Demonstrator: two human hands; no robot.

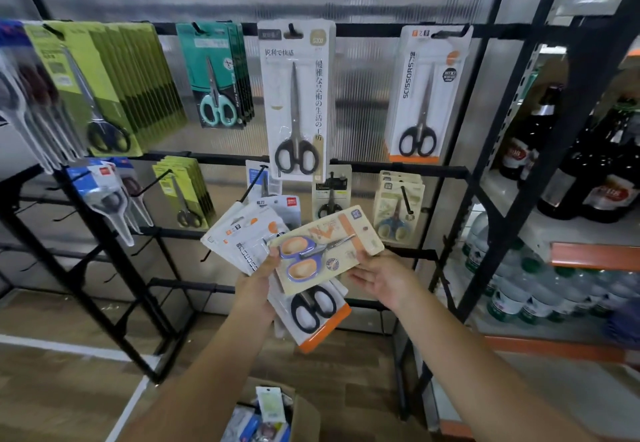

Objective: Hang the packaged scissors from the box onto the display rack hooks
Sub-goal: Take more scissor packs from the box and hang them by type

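My left hand [260, 277] grips a fanned stack of scissor packs [242, 237], thumb on top. The top pack is beige, with purple-and-orange handled scissors [325, 251]; beneath it lies a white pack with black handles and an orange base [317, 313]. My right hand [382, 277] is at the beige pack's right edge, palm up, fingers reaching under it. The black display rack [381, 167] carries hanging packs: green [104, 88], teal [216, 74], a tall white one [298, 98] and a "SCISSORS" one [420, 95]. Matching beige packs [398, 209] hang on a lower right hook. The cardboard box [277, 414] sits below.
A bare hook [152, 185] juts out on the lower rail left of centre. Clear blister packs [31, 105] hang at far left. A shelf unit at right holds dark bottles [602, 171] and water bottles [530, 289]. The floor is wood.
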